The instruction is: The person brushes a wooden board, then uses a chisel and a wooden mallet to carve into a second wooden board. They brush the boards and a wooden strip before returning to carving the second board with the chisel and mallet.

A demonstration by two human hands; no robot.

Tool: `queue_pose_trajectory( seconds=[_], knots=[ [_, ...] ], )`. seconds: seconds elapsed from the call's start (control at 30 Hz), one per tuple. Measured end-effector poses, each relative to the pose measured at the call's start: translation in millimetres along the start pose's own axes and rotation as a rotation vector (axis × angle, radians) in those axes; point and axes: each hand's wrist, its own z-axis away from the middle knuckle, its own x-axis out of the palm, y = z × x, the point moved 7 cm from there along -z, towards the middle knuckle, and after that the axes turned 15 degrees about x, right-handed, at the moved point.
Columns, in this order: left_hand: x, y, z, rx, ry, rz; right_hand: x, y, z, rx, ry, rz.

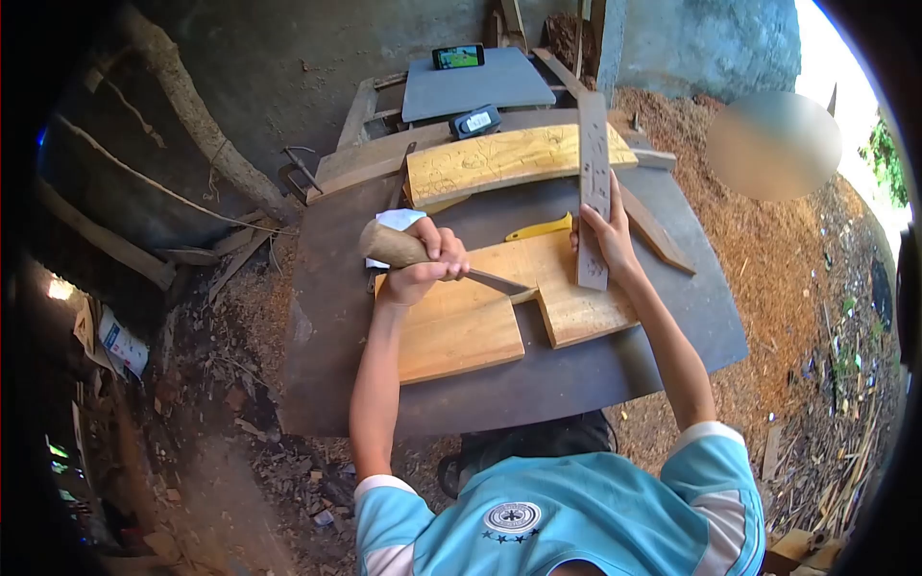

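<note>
My left hand (434, 257) is closed around the wooden handle of a chisel (495, 280). The blade slants down to the right, its tip at the inner edge of a notch cut in a light wooden board (461, 336). That board lies flat on the dark tabletop (461, 403). In my right hand (605, 235) is a long flat wooden bat (594, 144), raised upright over the board's right side, its broad face marked with dents. A yellow-handled cutter (540, 228) lies just behind the board, between my hands.
Across the back of the table rests a thick plank (509, 161) with carved or drawn lines. Behind it are a dark device with a white label (476, 122) and a phone (458, 57) on a grey panel (471, 86). A wooden strip (658, 230) lies at right. Wood shavings cover the ground.
</note>
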Motion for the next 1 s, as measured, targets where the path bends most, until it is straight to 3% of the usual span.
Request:
queue_pose_trajectory(
  seconds=[0.07, 0.2, 0.43, 0.53, 0.63, 0.7, 0.8, 0.9, 0.97, 1.0],
  knots=[
    [1.7, 3.6, 2.3, 0.009, -0.007, -0.038, 4.5, -2.5, -0.5, 0.002, -0.073, 0.019],
    [33.2, 1.4, -17.5, 0.094, -0.128, 0.048, -14.2, -5.9, 10.7, -0.018, 0.024, -0.123],
    [40.0, 3.1, -13.7, 0.212, -0.071, -0.022, -165.2, -40.2, 65.9, 0.096, 0.585, 0.625],
    [25.3, 5.9, -10.8, 0.265, 0.009, 0.011, -206.4, -17.9, 89.7, 0.114, 0.734, 0.849],
    [-3.5, 7.1, -8.4, 0.275, 0.155, 0.127, -212.0, -15.2, 109.0, 0.239, 0.710, 0.929],
    [-5.5, 9.1, -15.1, 0.261, 0.138, 0.094, -210.1, -18.2, 111.9, 0.229, 0.747, 1.118],
    [3.7, 29.3, -28.5, 0.300, 0.092, 0.100, -221.0, -7.9, 113.1, 0.208, 0.733, 1.085],
    [41.6, 70.9, -55.6, 0.407, 0.000, 0.160, -217.0, -12.4, 119.7, 0.037, 0.734, 1.005],
    [67.9, 85.8, -70.7, 0.343, -0.080, -0.015, -216.5, -11.9, 117.7, 0.092, 0.694, 1.020],
    [72.4, 82.1, -73.8, 0.221, -0.085, -0.224, -217.4, -12.6, 116.4, 0.086, 0.661, 0.987]
  ],
)
